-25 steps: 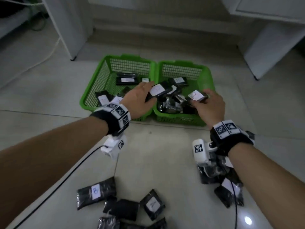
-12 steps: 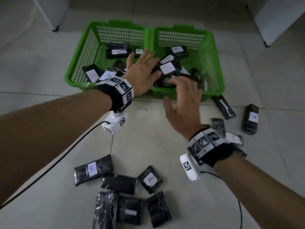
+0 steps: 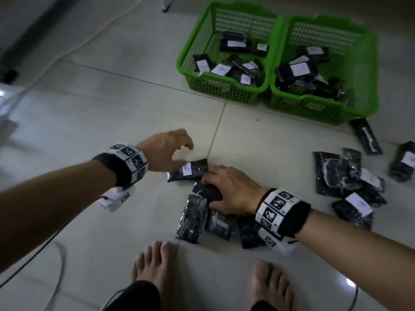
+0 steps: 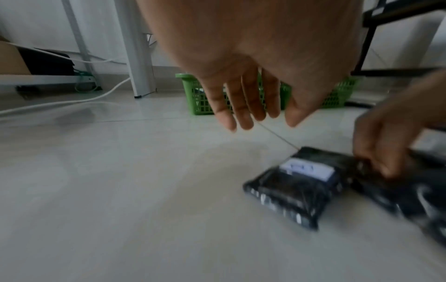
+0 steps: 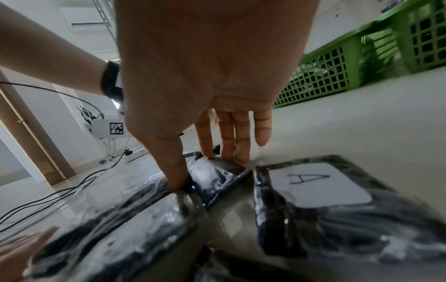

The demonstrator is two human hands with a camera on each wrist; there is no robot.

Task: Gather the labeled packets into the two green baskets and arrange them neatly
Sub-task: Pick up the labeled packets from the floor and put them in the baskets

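Observation:
Two green baskets [image 3: 224, 87] [image 3: 368, 63] stand side by side at the far right, each holding several black labelled packets. More packets lie on the floor in front of my feet. My right hand [image 3: 210, 191] pinches an unlabelled-side black packet [image 3: 205, 194] between thumb and fingers; the right wrist view shows that packet [image 5: 217, 175] beside one marked A [image 5: 313, 183]. My left hand [image 3: 183, 151] hovers open, fingers loosely curled, just above the packet marked B [image 3: 188, 170]. The left wrist view shows these fingers [image 4: 243, 106] apart from that packet [image 4: 296, 183].
A second heap of packets [image 3: 350, 182] lies on the floor to the right, with two more [image 3: 366, 138] [image 3: 404, 160] by the right basket. My bare feet [image 3: 155, 263] stand just behind the near pile. Cables [image 3: 56, 272] trail at left; a white table leg [image 4: 135, 57] stands beyond.
Both hands have left the baskets and come down to the floor pile by my feet. The right hand has taken hold of a packet; the left hangs over the B packet.

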